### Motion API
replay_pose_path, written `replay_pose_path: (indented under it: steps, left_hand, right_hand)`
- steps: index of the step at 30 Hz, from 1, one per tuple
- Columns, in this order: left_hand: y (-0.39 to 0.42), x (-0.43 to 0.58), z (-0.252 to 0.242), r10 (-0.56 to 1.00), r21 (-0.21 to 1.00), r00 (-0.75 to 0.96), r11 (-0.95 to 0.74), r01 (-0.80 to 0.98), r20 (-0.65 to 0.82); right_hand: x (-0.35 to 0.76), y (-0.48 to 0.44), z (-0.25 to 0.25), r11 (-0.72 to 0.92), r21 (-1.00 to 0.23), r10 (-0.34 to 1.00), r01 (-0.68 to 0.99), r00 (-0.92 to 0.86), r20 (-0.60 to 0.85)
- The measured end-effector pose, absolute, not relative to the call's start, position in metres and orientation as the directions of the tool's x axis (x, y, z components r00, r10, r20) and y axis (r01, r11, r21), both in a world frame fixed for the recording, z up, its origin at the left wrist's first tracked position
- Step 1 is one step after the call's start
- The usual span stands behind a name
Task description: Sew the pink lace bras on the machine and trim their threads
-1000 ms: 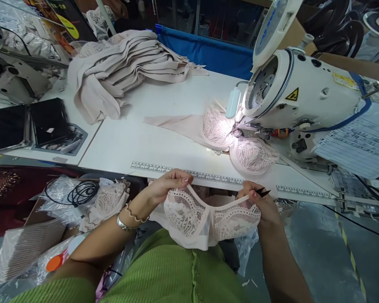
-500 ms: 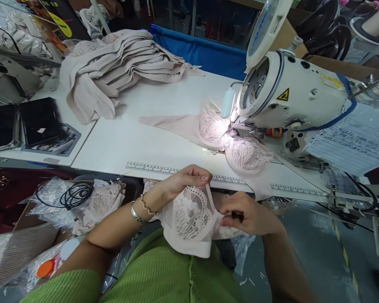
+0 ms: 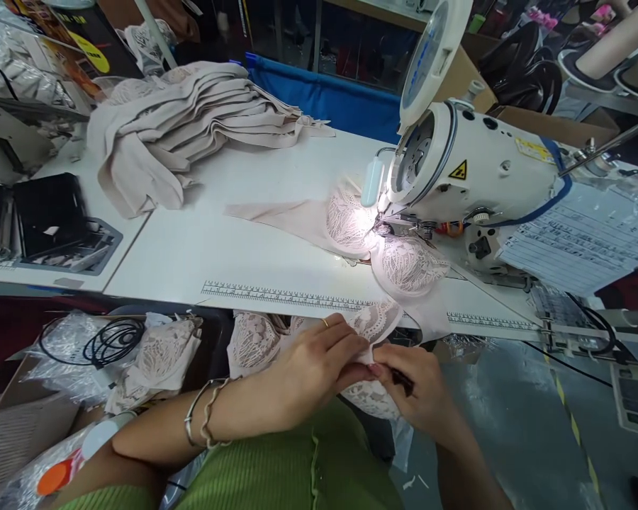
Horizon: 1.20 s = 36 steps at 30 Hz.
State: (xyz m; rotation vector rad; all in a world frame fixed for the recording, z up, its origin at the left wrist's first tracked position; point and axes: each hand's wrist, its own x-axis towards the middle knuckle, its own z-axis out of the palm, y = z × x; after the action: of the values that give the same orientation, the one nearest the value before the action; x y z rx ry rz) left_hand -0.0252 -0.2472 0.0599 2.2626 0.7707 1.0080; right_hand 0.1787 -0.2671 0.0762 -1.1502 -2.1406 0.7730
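Both hands are gripping a pale lace bra (image 3: 378,320) over the lap, at the bench's (image 3: 175,258) front edge.

The left hand (image 3: 316,365) is pinching the fabric near the middle, its fingers almost meeting those of the right hand (image 3: 420,389), which is pinching the same spot while holding a dark tool (image 3: 403,382), mostly hidden in its curled fingers. Just beyond, a printed ruler strip (image 3: 276,296) is running along the bench edge, and a second lace bra (image 3: 412,265) is lying under the lit needle area of a white sewing machine (image 3: 478,159). Farther back on the left, a pile of beige fabric pieces (image 3: 191,131) is resting on the bench.
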Motion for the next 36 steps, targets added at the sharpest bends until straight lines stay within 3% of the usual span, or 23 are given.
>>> replay_pose_path:
  steps: [3,5,10,14,26,32,36]
  left_hand:
    - [-0.241,-0.025,0.052,0.723,0.716,0.528,-0.642,0.274,0.446]
    - [-0.237,-0.028,0.05,0.753,0.756,0.494,-0.604,0.254,0.435]
    - [-0.227,-0.045,0.053,0.884,0.929,0.395,-0.334,0.157,0.251]
    - [-0.219,-0.061,0.052,0.937,0.982,0.331,-0.154,0.108,0.111]
    - [-0.222,-0.062,0.038,0.989,0.981,0.107,-0.118,0.152,0.103]
    - [-0.223,-0.06,0.034,0.991,0.978,0.051,-0.131,0.164,0.124]
    - [-0.223,-0.058,0.032,0.993,0.98,0.027,-0.115,0.162,0.112]
  right_hand:
    - [0.175,-0.268,0.069,0.488,-0.62,0.873,0.614,-0.364,0.326]
    - [0.179,-0.267,0.067,0.477,-0.621,0.879,0.621,-0.34,0.335]
    - [0.201,-0.26,0.068,0.355,-0.843,0.858,0.404,-0.498,0.123]
    - [0.22,-0.258,0.069,0.285,-0.889,0.89,0.358,-0.442,0.108]
    - [0.207,-0.262,0.058,0.312,-0.738,0.935,0.598,-0.059,0.349]
    - [0.204,-0.263,0.045,0.183,-0.715,0.951,0.675,0.063,0.304]
    - [0.204,-0.258,0.049,0.172,-0.678,0.961,0.715,0.031,0.276]
